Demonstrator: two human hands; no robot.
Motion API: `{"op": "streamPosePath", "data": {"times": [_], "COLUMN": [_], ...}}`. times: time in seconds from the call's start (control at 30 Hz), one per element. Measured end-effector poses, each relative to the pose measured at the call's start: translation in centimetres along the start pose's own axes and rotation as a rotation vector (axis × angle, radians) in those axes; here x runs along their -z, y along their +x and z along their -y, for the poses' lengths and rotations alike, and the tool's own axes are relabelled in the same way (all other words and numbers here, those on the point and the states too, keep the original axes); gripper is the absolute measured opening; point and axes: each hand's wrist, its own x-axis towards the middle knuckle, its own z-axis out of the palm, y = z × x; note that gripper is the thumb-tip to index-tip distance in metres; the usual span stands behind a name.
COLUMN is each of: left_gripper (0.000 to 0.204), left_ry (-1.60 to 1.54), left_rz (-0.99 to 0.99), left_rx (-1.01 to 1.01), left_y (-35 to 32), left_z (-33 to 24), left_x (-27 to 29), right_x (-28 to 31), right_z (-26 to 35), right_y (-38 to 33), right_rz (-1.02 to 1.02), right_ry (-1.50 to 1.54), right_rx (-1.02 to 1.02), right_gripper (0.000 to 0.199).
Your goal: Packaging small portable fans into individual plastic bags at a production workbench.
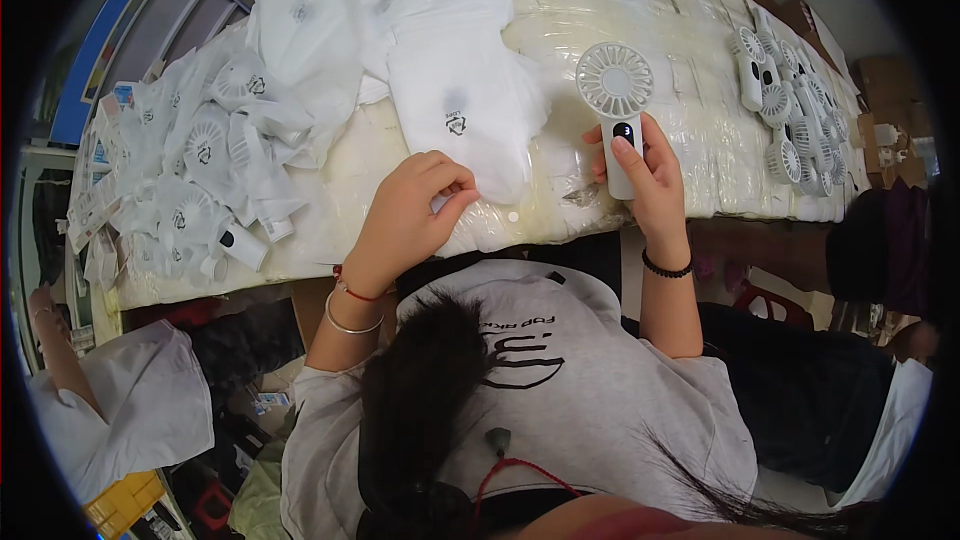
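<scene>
The bench (715,175) curves across the upper frame, its top padded in pale, yellowish stuff under wrinkled clear film that shines in places. Right of the frame's centre, a grey handheld fan (614,82) stands head-up in the right hand (655,175), whose grip is clamped round the handle beside a small dark display. The left hand (415,210), near the centre, has its fingers curled together at the lower corner of the white bags (455,50); whether its grip pinches one, I cannot tell. Bagged fans (207,145) heap over the bench's left end, and bare fans (785,105) cluster at its right. Beyond, a blue-edged cabinet (92,80) leans into the upper left, cardboard boxes (890,85) pile at the right rim, and a yellow crate (125,505) sits lower left, below a co-worker's white garment (135,405).
</scene>
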Motion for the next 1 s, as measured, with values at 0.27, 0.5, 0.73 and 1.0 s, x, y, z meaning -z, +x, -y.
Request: {"op": "streamPosePath", "data": {"times": [0.27,0.5,0.73,1.0], "left_gripper": [0.009,0.014,0.015,0.013], "left_ry": [-0.369,-0.775,-0.185,-0.05], "left_rz": [-0.133,-0.237,-0.167,-0.068], "left_rx": [0.243,0.248,0.101,0.14], "left_y": [-3.3,-4.9,-5.6,-5.4], "left_z": [0.2,0.1,1.3,1.9], "left_x": [1.8,2.4,2.7,2.7], "right_x": [-1.5,-7.2,-5.5,-3.9], "right_z": [-0.3,1.7,-0.3,-0.7], "right_y": [-2.4,-5.8,-4.7,-5.3], "right_rz": [0.239,0.597,0.52,0.41], "right_ry": [0.224,0.838,0.691,0.583], "right_rx": [-0.072,-0.427,-0.346,-0.323], "right_gripper": [0.055,0.066,0.063,0.064]}}
